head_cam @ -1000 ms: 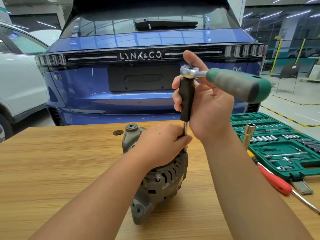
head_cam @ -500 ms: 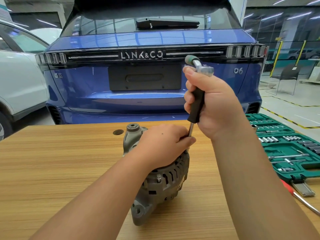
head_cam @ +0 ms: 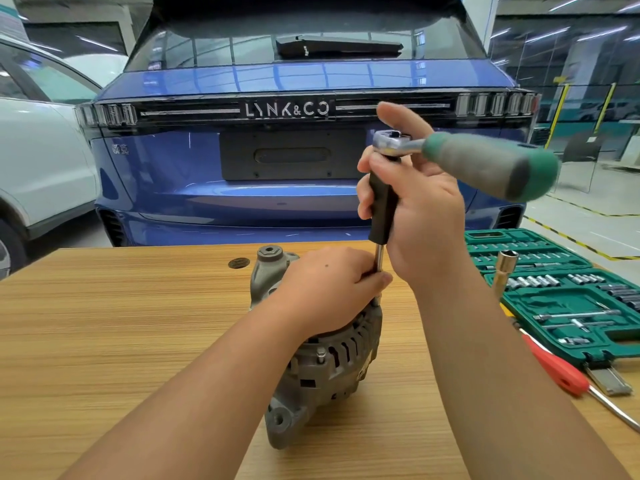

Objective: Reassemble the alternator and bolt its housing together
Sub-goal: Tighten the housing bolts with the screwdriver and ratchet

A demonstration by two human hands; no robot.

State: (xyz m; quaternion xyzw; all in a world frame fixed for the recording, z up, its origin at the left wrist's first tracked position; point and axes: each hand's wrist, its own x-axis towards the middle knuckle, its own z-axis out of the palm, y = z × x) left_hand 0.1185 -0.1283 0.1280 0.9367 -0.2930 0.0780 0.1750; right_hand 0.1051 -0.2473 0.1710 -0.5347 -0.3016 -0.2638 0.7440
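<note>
1. Alternator (head_cam: 322, 372) stands on the wooden surface (head_cam: 104, 341), centre, in front of a blue car (head_cam: 242, 168)
2. Left hand (head_cam: 329, 289) rests on top of the alternator housing; its grip is curled, fingertips pinching the steel shaft of the extension bar (head_cam: 381, 209) just above the housing
3. Right hand (head_cam: 419, 216) holds the bar's black handle upright, grip closed round it
4. Ratchet wrench (head_cam: 478, 161) sits on the bar's top end; its green-grey handle points right, blurred
5. Green socket set case (head_cam: 571, 299) lies open at right; a red-handled screwdriver (head_cam: 561, 368) lies beside it
</note>
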